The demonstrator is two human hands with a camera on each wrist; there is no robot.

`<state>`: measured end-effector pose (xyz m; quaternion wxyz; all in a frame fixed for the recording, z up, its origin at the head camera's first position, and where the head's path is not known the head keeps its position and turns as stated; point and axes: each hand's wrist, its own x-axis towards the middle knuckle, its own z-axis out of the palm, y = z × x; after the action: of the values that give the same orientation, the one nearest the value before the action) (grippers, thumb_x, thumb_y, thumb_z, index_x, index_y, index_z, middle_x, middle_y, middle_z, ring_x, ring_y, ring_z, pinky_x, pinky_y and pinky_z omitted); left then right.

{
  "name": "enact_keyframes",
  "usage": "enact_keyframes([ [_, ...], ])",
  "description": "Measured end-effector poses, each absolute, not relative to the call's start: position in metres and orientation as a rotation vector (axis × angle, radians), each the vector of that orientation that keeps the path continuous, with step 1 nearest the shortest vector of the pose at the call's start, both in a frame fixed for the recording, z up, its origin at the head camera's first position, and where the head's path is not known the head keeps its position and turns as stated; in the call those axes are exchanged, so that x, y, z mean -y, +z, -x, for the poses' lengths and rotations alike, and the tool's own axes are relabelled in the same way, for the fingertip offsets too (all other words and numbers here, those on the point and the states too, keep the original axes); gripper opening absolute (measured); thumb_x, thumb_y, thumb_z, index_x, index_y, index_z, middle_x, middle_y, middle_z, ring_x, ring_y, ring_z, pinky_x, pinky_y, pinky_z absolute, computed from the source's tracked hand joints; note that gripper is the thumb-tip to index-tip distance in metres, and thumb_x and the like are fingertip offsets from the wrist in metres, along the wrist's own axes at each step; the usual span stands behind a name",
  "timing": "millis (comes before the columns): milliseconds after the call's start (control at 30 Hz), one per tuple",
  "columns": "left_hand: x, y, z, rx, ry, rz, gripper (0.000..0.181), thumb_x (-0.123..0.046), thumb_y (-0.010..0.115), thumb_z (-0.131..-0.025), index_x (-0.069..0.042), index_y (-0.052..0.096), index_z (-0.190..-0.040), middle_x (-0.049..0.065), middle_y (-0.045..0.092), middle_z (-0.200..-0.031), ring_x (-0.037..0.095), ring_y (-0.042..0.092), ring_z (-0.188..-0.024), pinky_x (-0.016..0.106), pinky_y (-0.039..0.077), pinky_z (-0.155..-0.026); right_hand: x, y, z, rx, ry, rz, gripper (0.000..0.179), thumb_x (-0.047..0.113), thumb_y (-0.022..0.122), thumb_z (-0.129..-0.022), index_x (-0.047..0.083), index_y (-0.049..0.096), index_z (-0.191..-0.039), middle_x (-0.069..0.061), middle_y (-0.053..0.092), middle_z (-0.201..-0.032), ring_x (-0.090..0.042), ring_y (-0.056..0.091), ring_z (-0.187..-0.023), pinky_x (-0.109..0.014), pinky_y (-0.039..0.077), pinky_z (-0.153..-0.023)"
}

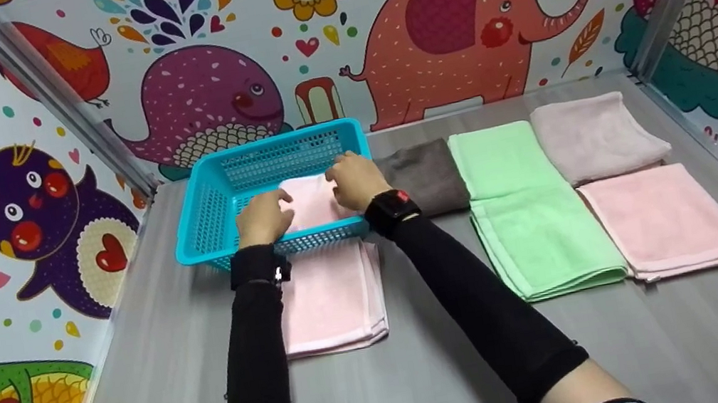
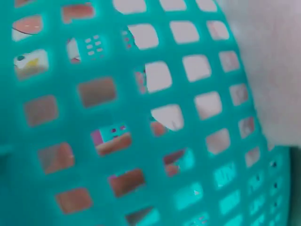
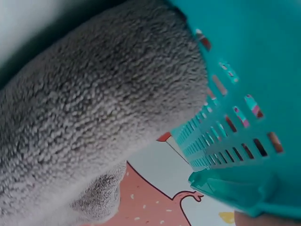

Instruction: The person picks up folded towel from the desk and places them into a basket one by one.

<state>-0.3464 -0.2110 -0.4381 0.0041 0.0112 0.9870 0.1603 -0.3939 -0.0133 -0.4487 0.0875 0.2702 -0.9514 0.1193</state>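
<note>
A turquoise mesh basket (image 1: 204, 175) stands at the back left of the table, a folded pink towel (image 1: 309, 202) lying inside it. At the towel's left edge, my left hand (image 1: 263, 218) reaches over the front rim with its fingers curled on the cloth. My right hand (image 1: 357, 181) grips the opposite edge, close to the basket's right wall. Their fingertips are partly hidden. Basket mesh (image 2: 141, 94) fills most of the left wrist view. In the right wrist view, a grey-brown towel (image 3: 103, 89) lies beside the basket wall (image 3: 235, 94).
More folded pink towels (image 1: 331, 299) lie just in front of the basket. To its right are the grey-brown towel (image 1: 424, 180), green towels (image 1: 533, 210), a pale mauve towel (image 1: 597, 135) and another pink stack (image 1: 672, 220). Cartoon-printed panels (image 1: 319, 42) wall in the table.
</note>
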Motion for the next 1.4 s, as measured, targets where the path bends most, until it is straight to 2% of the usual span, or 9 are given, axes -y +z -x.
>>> enact_keyframes([
  [133, 0.211, -0.439, 0.333, -3.315, 0.650, -0.111, 0.027, -0.022, 0.065, -0.101, -0.010, 0.072, -0.124, 0.015, 0.072, -0.115, 0.032, 0.069, -0.096, 0.051, 0.055, -0.079, 0.005, -0.440, 0.384, 2.743, 0.483, -0.815, 0.030, 0.017, 0.068, -0.098, 0.007, 0.074, -0.126, -0.015, 0.071, -0.119, -0.033, 0.062, -0.111, -0.046, 0.052, -0.098],
  [400, 0.212, -0.440, 0.272, -3.672, 0.424, -0.734, 0.023, -0.031, 0.074, -0.096, -0.012, 0.069, -0.107, 0.009, 0.067, -0.094, 0.030, 0.064, -0.080, 0.043, 0.051, -0.057, -0.029, -0.438, 0.349, 2.684, 0.848, -0.723, 0.054, 0.036, 0.065, -0.102, 0.015, 0.055, -0.151, -0.014, 0.061, -0.127, -0.029, 0.057, -0.106, -0.047, 0.051, -0.088],
  [567, 0.229, -0.448, 0.235, -3.395, 0.379, -0.436, 0.031, -0.037, 0.076, -0.093, -0.009, 0.064, -0.085, 0.006, 0.062, -0.071, 0.023, 0.057, -0.061, 0.039, 0.044, -0.053, -0.045, -0.453, 0.332, 2.693, 0.977, -0.683, 0.057, 0.034, 0.065, -0.103, 0.013, 0.051, -0.154, -0.016, 0.059, -0.132, -0.029, 0.059, -0.107, -0.047, 0.052, -0.095],
  [633, 0.238, -0.452, 0.228, -3.186, 0.342, -0.232, 0.039, -0.043, 0.073, -0.094, -0.004, 0.066, -0.091, 0.011, 0.066, -0.078, 0.026, 0.060, -0.067, 0.044, 0.049, -0.059, -0.048, -0.458, 0.329, 2.673, 1.048, -0.674, 0.055, 0.030, 0.066, -0.103, 0.010, 0.053, -0.152, -0.016, 0.058, -0.134, -0.029, 0.062, -0.109, -0.046, 0.053, -0.098],
  [700, 0.246, -0.457, 0.226, -3.006, 0.324, -0.100, 0.056, -0.049, 0.070, -0.094, 0.006, 0.067, -0.108, 0.022, 0.070, -0.095, 0.035, 0.067, -0.081, 0.052, 0.054, -0.071, -0.050, -0.463, 0.328, 2.640, 1.123, -0.654, 0.052, 0.027, 0.067, -0.102, 0.008, 0.055, -0.149, -0.016, 0.057, -0.136, -0.029, 0.065, -0.113, -0.044, 0.054, -0.100],
  [833, 0.253, -0.471, 0.231, -2.834, 0.455, -0.030, 0.087, -0.051, 0.068, -0.095, 0.021, 0.047, -0.138, 0.040, 0.058, -0.133, 0.048, 0.063, -0.117, 0.060, 0.051, -0.098, -0.052, -0.469, 0.327, 2.585, 1.230, -0.621, 0.048, 0.021, 0.067, -0.101, 0.003, 0.059, -0.144, -0.016, 0.057, -0.135, -0.030, 0.068, -0.118, -0.040, 0.056, -0.100],
  [1033, 0.246, -0.483, 0.236, -2.762, 0.669, -0.058, 0.082, -0.038, 0.073, -0.094, 0.020, 0.041, -0.143, 0.040, 0.053, -0.140, 0.036, 0.062, -0.115, 0.057, 0.049, -0.105, -0.053, -0.472, 0.328, 2.569, 1.251, -0.622, 0.045, 0.022, 0.066, -0.101, -0.003, 0.062, -0.138, -0.020, 0.057, -0.135, -0.032, 0.066, -0.122, -0.037, 0.056, -0.101],
  [1233, 0.235, -0.485, 0.238, -2.761, 0.702, -0.085, 0.079, -0.031, 0.073, -0.095, 0.019, 0.040, -0.146, 0.039, 0.051, -0.144, 0.041, 0.060, -0.127, 0.057, 0.045, -0.111, -0.055, -0.470, 0.328, 2.578, 1.252, -0.617, 0.044, 0.021, 0.067, -0.101, -0.003, 0.063, -0.138, -0.020, 0.058, -0.133, -0.033, 0.068, -0.119, -0.039, 0.056, -0.100],
  [1400, 0.217, -0.485, 0.236, -2.749, 0.701, -0.125, 0.075, -0.031, 0.074, -0.094, 0.016, 0.045, -0.145, 0.036, 0.057, -0.139, 0.040, 0.062, -0.124, 0.055, 0.046, -0.110, -0.055, -0.468, 0.329, 2.591, 1.255, -0.620, 0.046, 0.022, 0.067, -0.101, -0.003, 0.062, -0.139, -0.020, 0.058, -0.134, -0.033, 0.068, -0.120, -0.039, 0.056, -0.101],
])
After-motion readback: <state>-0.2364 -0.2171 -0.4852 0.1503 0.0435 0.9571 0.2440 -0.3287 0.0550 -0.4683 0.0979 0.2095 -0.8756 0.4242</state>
